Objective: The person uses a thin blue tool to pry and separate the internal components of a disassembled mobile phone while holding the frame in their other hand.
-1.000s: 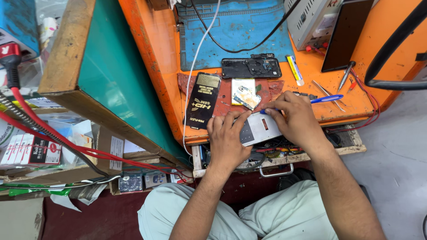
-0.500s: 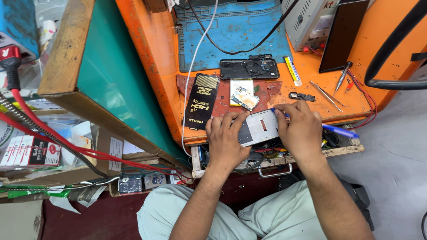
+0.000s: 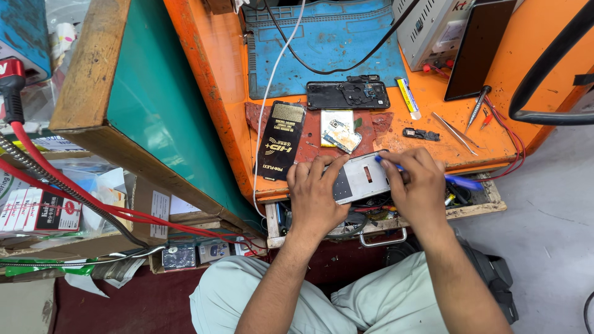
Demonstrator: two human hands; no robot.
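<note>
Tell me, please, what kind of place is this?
Probably a small phone repair bench. An opened phone lies on the orange worktop beside tweezers and a blue mat, while both hands work on a grey panel.

bare forearms, pale grey-green trousers, seemingly no rings

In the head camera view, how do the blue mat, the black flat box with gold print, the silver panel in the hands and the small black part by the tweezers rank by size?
1. Blue mat, clearly the largest.
2. and 3. Black flat box and silver panel: these look alike, and the hands hide part of the panel, so I won't rank them.
4. Small black part, the smallest.
</note>
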